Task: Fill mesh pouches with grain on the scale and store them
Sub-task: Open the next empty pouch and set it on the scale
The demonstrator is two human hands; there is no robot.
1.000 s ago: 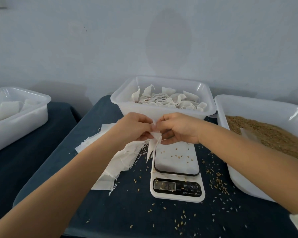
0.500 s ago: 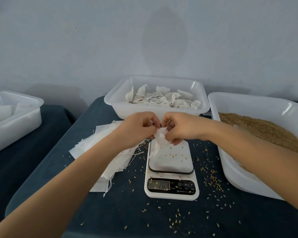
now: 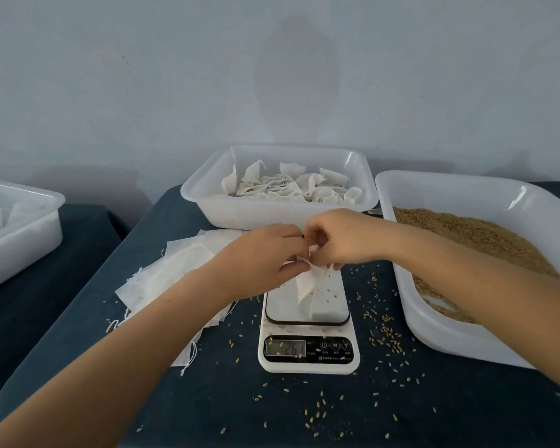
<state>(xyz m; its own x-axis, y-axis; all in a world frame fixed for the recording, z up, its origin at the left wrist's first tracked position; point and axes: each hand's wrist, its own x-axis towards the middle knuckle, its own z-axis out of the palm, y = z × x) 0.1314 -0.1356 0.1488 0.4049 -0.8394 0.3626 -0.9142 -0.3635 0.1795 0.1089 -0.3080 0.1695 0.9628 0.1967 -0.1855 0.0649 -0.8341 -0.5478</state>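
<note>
You are pinching the top of a white mesh pouch [image 3: 307,281] with both your left hand [image 3: 265,257] and your right hand [image 3: 343,237], fingers curling round its edge, and it is hanging just below them over the scale [image 3: 307,331]. A pile of flat pouches [image 3: 175,279] is lying under your left forearm, while the tub of grain [image 3: 476,234] is sitting beside your right forearm and the tub of filled pouches [image 3: 278,189] just beyond both hands on the worktop [image 3: 304,412].

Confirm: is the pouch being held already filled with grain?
No. The mesh pouch pinched between the left hand and right hand hangs flat and empty over the scale.
</note>
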